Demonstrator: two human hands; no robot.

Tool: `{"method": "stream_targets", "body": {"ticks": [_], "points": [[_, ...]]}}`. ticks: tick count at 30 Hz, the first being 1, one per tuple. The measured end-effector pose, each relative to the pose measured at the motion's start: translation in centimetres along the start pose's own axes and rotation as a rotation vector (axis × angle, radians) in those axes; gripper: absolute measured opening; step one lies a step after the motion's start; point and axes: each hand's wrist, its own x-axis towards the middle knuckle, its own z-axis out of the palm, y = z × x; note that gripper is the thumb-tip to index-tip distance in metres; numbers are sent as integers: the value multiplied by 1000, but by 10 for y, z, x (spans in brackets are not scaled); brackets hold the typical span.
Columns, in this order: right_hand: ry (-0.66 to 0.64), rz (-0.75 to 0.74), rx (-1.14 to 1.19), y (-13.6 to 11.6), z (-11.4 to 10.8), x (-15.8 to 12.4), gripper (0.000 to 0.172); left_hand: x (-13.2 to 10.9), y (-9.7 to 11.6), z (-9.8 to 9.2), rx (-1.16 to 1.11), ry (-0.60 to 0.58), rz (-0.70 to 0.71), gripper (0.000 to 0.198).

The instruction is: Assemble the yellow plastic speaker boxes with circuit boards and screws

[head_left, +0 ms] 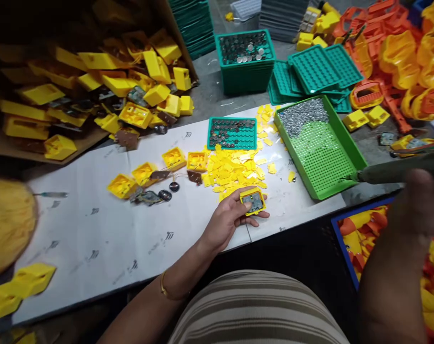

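Note:
My left hand (227, 217) grips a small yellow plastic housing (253, 201) with a circuit board inside, resting on the white paper-covered board (105, 239). My right hand (422, 205), blurred at the right edge, is closed around a grey-green electric screwdriver (399, 171) whose tip points left over the bright green tray (342, 138) of small screws. A pile of small yellow plastic pieces (234, 167) lies just beyond my left hand. Three open yellow housings (174, 158) with loose boards and coin cells sit to the left of the pile.
A small teal tray (232, 133) of coin cells sits behind the pile; a deeper teal crate (245, 59) stands farther back. A cardboard box (95, 91) of yellow housings is at the left. Orange and yellow parts (399, 52) fill the right. A blue bin (349, 239) is below.

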Motion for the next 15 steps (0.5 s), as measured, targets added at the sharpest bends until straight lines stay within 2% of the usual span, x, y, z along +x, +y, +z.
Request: {"method": "stream_targets", "body": {"ticks": [2, 5, 7, 10, 15], "points": [[48, -27, -7, 6, -7, 12, 13, 4, 0, 7, 17, -33, -40, 42], [70, -14, 24, 10, -5, 25, 25, 8, 0, 18, 68, -57, -117, 41], [195, -43, 59, 11, 2, 33, 35, 12, -2, 26, 105, -66, -157, 42], [365, -79, 122, 12, 14, 44, 23, 20, -7, 38, 143, -120, -212, 45], [543, -137, 229, 24, 28, 67, 28, 32, -17, 56, 202, -187, -277, 44]]}}
